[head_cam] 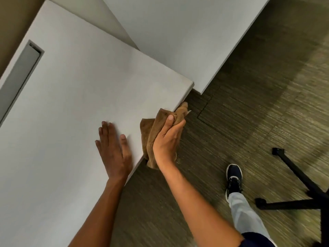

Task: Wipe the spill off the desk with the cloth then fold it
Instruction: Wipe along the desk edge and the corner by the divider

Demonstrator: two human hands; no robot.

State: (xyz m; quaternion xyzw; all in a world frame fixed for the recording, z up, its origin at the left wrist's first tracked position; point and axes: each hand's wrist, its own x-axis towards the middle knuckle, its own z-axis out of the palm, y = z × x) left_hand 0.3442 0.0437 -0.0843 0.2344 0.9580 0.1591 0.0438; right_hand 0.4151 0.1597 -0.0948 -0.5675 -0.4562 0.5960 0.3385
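Note:
A brown cloth (153,129) is bunched over the front edge of the white desk (74,97), part of it on the top and part hanging below the edge. My right hand (167,139) grips the cloth at the desk's edge, thumb on top. My left hand (114,148) rests flat on the desk top just left of the cloth, fingers straight. No spill shows on the desk surface.
A long grey cable slot (19,73) is cut into the desk at the far left. A second white desk (178,32) adjoins behind. My shoe (234,179) and a black chair base (300,189) are on the carpet at right.

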